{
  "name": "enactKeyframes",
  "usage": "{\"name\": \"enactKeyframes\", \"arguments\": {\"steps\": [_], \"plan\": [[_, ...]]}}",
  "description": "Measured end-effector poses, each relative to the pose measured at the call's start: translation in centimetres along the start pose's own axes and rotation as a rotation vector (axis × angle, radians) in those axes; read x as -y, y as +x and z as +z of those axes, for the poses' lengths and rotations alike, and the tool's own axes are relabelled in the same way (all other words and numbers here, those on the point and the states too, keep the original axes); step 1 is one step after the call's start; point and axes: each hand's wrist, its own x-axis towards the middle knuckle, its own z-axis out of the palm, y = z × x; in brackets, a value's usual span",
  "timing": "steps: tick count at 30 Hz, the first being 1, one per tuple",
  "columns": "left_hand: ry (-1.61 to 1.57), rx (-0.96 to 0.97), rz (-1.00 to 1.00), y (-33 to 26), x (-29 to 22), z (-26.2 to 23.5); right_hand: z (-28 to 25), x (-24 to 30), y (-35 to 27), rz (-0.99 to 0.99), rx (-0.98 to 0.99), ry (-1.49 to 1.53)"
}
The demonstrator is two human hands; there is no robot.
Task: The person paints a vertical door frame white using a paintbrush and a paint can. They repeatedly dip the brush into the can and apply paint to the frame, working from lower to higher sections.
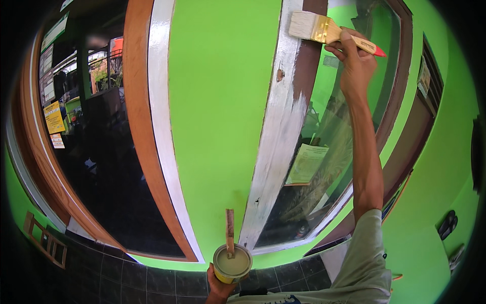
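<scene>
Looks like the front of a home or small shop, hard to tell which: marked by a bright green wall point(223, 111), a left glass pane point(119, 172) mirroring greenery and bearing paper notices point(54, 117), a right window point(283, 218), and dark floor tiles point(162, 281).

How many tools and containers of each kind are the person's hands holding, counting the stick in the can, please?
Paintbrush, in the right hand: 1
Can, in the left hand: 1
Stick, in the can: 1
Total: 3
</scene>
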Motion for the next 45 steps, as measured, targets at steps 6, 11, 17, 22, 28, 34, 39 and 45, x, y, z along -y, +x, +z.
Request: {"name": "enactKeyframes", "arguments": {"steps": [6, 11, 17, 22, 28, 34, 39, 45], "plan": [[0.057, -0.015, -0.001, 0.3, -0.1, 0.2, -1.0, -1.8, 2.2, 0.026, -0.003, -0.017], [-0.031, -0.036, 0.022, -0.1, -0.1, 1.3, -0.5, -1.2, 3.3, -0.029, -0.023, 0.043], [0.062, -0.072, 0.029, 0.7, -0.1, 0.0, -1.1, -3.1, 6.8, 0.014, -0.008, 0.003], [0.025, -0.046, 0.042, 0.4, 0.1, -0.9, 0.4, 0.4, 7.1, -0.302, 0.031, -0.216], [0.035, 0.006, 0.039, 0.5, -0.2, 0.1, 3.0, 4.1, 7.8, -0.845, 0.298, -0.801], [-0.073, 0.003, -0.032, 0.7, -0.1, -1.0, 3.2, 3.8, 7.4, -0.900, 0.367, -1.068], [0.010, -0.033, -0.035, 0.7, 0.2, -0.4, 1.3, 3.2, 4.4, -0.960, 0.483, -1.101], [-0.054, -0.031, -0.046, 0.5, 0.1, -1.3, 0.3, 4.9, 0.1, -0.836, 0.545, -1.045]]}}
